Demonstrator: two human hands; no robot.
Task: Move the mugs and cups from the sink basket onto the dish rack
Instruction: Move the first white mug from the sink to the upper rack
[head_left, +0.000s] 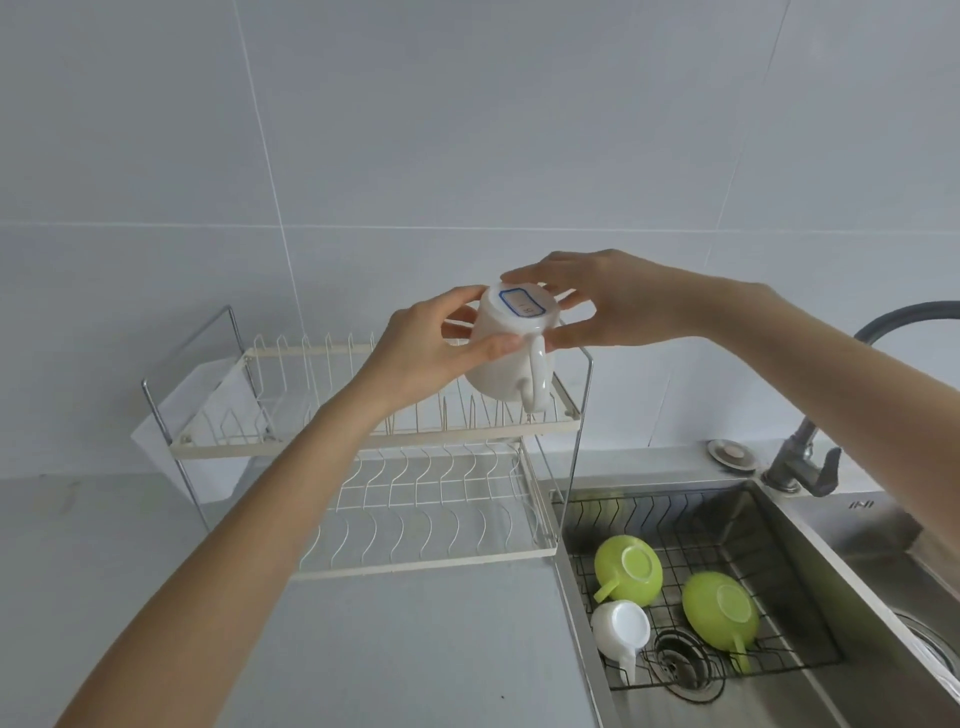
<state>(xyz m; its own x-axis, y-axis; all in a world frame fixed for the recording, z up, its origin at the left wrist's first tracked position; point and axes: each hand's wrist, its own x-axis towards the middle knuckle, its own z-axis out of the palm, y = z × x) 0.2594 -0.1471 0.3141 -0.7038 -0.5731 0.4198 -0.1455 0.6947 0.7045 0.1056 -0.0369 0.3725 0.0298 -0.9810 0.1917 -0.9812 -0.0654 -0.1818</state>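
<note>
I hold a white mug upside down over the right end of the upper tier of the cream two-tier dish rack. Its base, with a blue-edged label, faces up and its handle points toward me. My left hand grips the mug's left side. My right hand has its fingers on the base and right side. In the black wire sink basket lie two green cups and a small white cup, all bottom up.
A steel sink surrounds the basket, with a drain strainer near its front. A grey faucet with a black hose stands at the back right. A round plug lies on the ledge. The grey counter stretches left of the sink.
</note>
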